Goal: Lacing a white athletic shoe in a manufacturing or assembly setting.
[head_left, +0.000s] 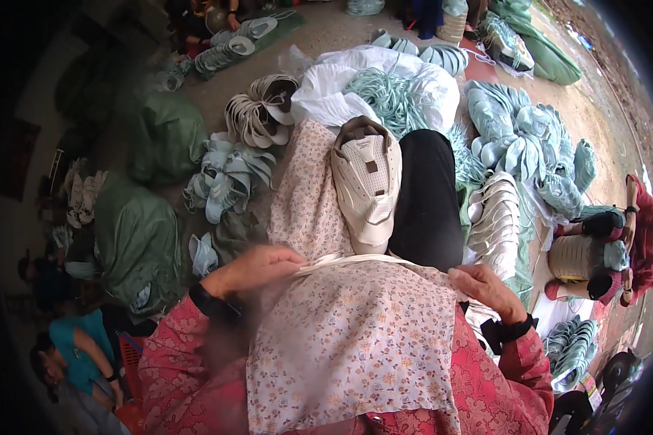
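Crosswise between left hand (257,267) and right hand (486,284): pale strap (355,259), fingers pinched on both ends. Just beyond, cream shoe upper (366,185) on lap, lengthwise.

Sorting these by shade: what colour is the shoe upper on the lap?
Cream, off-white shoe upper, with a small brown tab; clearest in the head view.

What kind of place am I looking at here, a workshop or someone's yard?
Most likely an informal shoe-assembly work area on bare ground. A cream shoe upper rests on the person's lap, stacks of pale green shoe parts lie around, and another seated worker handles similar pieces.
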Demonstrator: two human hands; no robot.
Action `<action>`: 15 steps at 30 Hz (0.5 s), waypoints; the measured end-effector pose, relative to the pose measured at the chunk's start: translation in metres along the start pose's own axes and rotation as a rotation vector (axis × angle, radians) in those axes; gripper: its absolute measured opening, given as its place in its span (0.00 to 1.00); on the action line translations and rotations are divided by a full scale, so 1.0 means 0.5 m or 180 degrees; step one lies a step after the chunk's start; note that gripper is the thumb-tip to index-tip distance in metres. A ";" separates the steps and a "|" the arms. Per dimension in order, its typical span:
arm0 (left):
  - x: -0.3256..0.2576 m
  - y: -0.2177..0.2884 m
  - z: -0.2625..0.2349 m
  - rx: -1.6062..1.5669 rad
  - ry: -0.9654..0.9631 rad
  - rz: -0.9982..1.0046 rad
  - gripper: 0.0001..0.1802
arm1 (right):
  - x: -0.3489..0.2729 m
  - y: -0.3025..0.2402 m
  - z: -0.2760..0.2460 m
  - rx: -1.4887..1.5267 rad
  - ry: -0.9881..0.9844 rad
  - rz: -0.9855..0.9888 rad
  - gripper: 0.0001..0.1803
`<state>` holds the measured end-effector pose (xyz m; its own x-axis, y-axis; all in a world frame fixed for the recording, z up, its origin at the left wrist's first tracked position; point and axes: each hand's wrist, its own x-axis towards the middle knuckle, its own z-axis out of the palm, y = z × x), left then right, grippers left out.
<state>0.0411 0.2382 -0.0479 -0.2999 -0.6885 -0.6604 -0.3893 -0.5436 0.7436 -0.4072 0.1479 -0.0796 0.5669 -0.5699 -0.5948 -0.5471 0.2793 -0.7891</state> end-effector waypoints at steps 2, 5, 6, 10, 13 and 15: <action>0.007 -0.011 -0.029 0.1701 0.0540 0.1232 0.10 | -0.013 -0.010 -0.027 -0.0286 0.0294 -0.0266 0.14; 0.008 0.019 -0.061 0.2173 0.0876 0.1479 0.07 | -0.014 0.014 -0.068 -0.0347 0.0781 -0.0989 0.08; 0.002 0.034 -0.061 0.1737 0.0962 0.0987 0.07 | -0.017 -0.004 -0.078 -0.0971 0.0947 -0.1097 0.05; -0.017 0.073 -0.088 0.2033 0.0902 0.0775 0.10 | -0.032 -0.026 -0.099 -0.0853 0.1180 -0.0864 0.05; -0.014 0.068 -0.093 0.2905 0.1268 0.1431 0.15 | -0.058 -0.085 -0.095 0.0420 0.1500 -0.0911 0.09; -0.012 0.094 -0.076 0.2956 0.1105 0.1297 0.19 | -0.086 -0.131 -0.097 0.1082 0.1517 -0.1224 0.10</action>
<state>0.0577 0.1986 -0.0048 -0.3497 -0.9141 -0.2055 -0.8698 0.2353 0.4336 -0.4258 0.1168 0.0052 0.3073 -0.9318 -0.1930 -0.0948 0.1719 -0.9805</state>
